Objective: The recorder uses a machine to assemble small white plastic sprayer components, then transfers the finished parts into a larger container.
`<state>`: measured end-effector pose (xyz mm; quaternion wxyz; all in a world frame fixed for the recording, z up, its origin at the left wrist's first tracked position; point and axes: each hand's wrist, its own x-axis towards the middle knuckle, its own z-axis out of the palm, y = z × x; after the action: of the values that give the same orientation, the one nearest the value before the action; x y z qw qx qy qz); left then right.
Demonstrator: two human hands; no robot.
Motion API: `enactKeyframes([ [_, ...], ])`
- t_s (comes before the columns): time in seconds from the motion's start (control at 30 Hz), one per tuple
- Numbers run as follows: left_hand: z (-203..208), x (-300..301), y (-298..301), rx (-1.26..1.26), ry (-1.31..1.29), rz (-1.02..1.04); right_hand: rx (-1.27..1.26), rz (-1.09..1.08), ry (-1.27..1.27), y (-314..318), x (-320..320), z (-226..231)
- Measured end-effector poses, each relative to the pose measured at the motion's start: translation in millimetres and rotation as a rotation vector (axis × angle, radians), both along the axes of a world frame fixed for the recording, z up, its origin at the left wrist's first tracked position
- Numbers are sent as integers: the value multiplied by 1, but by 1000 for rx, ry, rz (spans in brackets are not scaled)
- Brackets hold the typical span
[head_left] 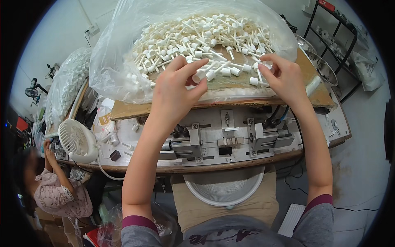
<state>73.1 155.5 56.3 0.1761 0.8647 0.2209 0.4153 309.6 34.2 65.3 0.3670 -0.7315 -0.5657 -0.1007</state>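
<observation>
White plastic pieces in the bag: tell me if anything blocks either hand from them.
Nothing visible does. The left hand and right hand both already pinch white plastic pieces inside the open clear bag.

Bag wall (119, 66) hems the left; jig (226, 140) below stands open.

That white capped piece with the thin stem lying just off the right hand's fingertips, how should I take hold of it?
Take the white piece by its short thick cap, coming from above with the right hand. It lies flat on the pile of white parts, so the cap's sides are exposed to a thumb-and-finger pinch. The stem looks too thin and tangled among its neighbours to grip well.
</observation>
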Motion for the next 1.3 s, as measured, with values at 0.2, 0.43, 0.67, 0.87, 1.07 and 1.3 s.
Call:
enactKeyframes([
  [0.2, -7, -23, -80, -349, -78, -300, -36, 180, 315, -16, -5, -12],
  [0.43, -94, -45, -151, 52, 308, -125, 80, 354, 707, -34, -23, -22],
  [0.67, -100, -31, -141, 231, 446, -46, 151, 298, 435, -54, -40, -33],
  [0.87, -96, -29, -135, 140, 470, -54, 175, 316, 397, -68, -46, -38],
  [1.07, -91, -29, -133, 68, 481, -64, 153, 400, 456, -83, -60, -51],
  [1.3, -70, -33, -123, -18, 465, -154, 62, 354, 219, -107, -87, -69],
])
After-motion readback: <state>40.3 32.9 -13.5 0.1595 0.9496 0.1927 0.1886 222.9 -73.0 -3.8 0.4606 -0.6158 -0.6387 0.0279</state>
